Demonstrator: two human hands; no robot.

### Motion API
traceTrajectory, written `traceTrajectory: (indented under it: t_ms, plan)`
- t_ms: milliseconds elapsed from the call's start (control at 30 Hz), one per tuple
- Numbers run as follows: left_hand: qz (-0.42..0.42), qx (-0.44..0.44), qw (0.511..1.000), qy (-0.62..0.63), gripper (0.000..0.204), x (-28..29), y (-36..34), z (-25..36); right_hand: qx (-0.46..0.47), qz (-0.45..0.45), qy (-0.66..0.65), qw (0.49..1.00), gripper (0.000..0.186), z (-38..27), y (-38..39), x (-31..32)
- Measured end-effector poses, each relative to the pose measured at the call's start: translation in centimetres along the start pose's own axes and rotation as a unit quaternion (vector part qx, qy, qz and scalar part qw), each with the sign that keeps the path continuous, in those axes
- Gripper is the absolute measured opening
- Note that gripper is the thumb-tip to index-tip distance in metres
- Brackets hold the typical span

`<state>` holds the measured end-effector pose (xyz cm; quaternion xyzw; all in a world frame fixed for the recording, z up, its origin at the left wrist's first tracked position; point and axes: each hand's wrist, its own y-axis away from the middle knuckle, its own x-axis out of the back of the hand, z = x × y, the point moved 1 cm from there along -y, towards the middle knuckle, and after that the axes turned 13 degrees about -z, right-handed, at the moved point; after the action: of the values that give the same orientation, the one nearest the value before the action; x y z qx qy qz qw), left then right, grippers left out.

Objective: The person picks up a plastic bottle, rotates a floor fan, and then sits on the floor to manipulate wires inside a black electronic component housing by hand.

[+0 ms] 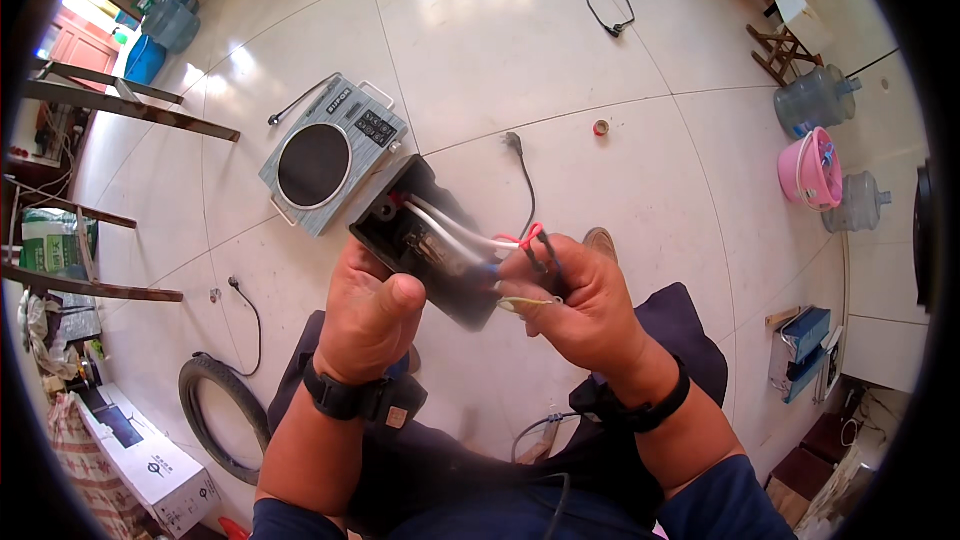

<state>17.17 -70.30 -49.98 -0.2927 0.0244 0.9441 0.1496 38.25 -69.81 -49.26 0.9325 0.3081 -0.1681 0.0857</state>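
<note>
While left hand (368, 312) holds casing (445, 285) edge — floor (480, 50) beyond.

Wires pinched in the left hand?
No, the right hand pinches the wires, while the left hand holds the black box.

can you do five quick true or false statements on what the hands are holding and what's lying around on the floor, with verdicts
1. The left hand holds an open black casing. True.
2. The right hand is empty. False: its fingers pinch wires coming out of the casing.
3. The hot plate has a round black cooking surface. True.
4. The black tyre lies at the upper right of the view. False: it lies at the lower left.
5. A pink bucket stands beside clear water jugs. True.
</note>
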Motion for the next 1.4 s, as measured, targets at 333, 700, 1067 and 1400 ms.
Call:
traceTrajectory:
  t_ms: [333, 700, 1067, 1400]
  plan:
    - [0.006, -0.004, 1.0, -0.002, 0.083, -0.1, -0.1, 0.2, 0.129, -0.012, 0.315, 0.94, 0.043, -0.3, -0.9, 0.4]
    - [0.008, -0.005, 0.999, -0.031, 0.083, 0.1, -0.2, -0.1, 0.103, 0.024, 0.303, 0.947, 0.032, -0.2, -0.9, 0.0]
    - [0.01, 0.001, 1.0, 0.016, 0.072, -0.3, -0.6, -0.3, -0.009, 0.037, 0.128, 0.991, 0.018, -0.7, -0.7, -0.4]
    - [0.018, 0.089, 0.995, 0.051, 0.052, 0.3, -0.4, -0.8, -0.045, -0.032, 0.165, 0.985, 0.02, -0.9, -0.8, 0.1]
